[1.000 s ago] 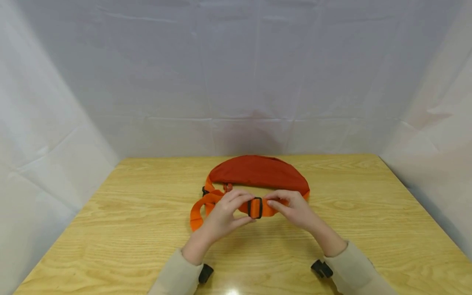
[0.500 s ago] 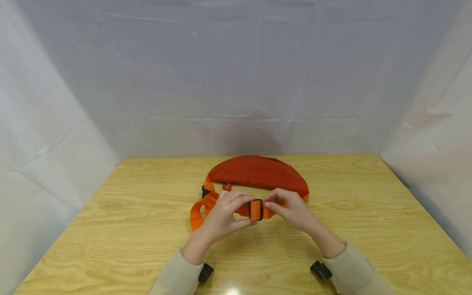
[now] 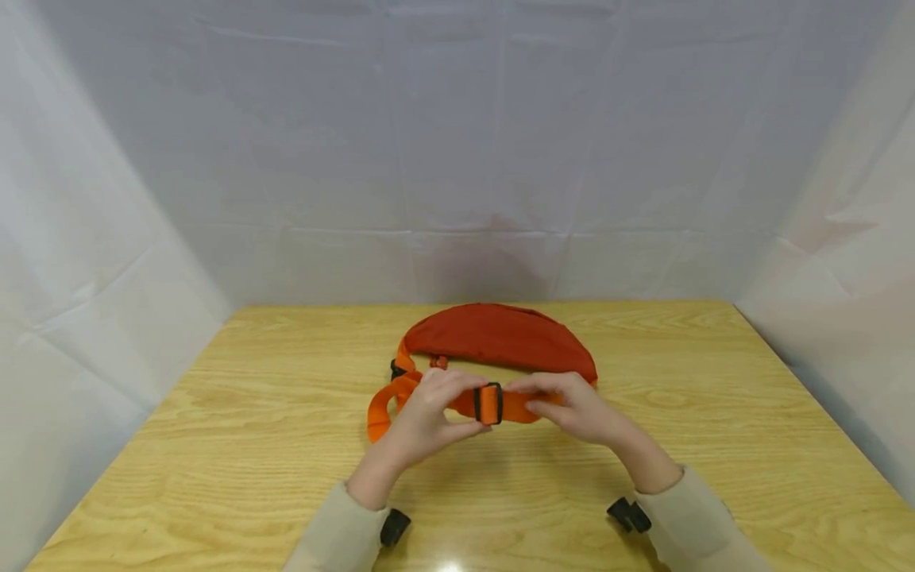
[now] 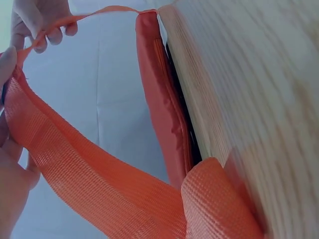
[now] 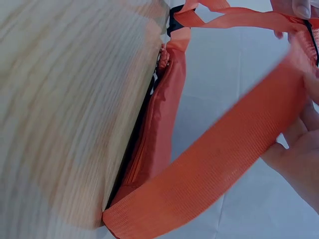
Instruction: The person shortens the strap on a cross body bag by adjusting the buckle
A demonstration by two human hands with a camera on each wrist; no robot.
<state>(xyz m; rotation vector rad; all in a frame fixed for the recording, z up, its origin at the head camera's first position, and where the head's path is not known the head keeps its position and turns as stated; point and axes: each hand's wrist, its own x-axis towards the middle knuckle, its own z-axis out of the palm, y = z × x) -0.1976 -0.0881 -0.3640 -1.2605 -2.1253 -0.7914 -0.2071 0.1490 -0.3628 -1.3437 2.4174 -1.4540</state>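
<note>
A dark red waist bag [image 3: 500,334] lies on the table with its orange strap [image 3: 518,407] drawn toward me. My left hand [image 3: 429,417] pinches a black strap adjuster [image 3: 489,403] by its top and bottom edges, between fingers and thumb. To its right, my right hand [image 3: 579,409] holds the strap, the index fingertip close to the adjuster's upper corner. The right wrist view shows the strap [image 5: 214,154] rising from the bag's end to my right hand [image 5: 304,144]. In the left wrist view, a wide length of webbing [image 4: 94,174] hangs from the left hand.
A loose strap loop [image 3: 379,417] lies left of my left hand. Near it is a black buckle [image 3: 397,370], with a red zipper pull [image 3: 439,362] at the bag's edge. The wooden table [image 3: 250,445] is bounded by white sheeting [image 3: 457,159].
The adjuster has shifted slightly left with my left hand. My right fingers have spread a little apart and the right hand moved slightly right along the strap, baring more webbing beside the adjuster.
</note>
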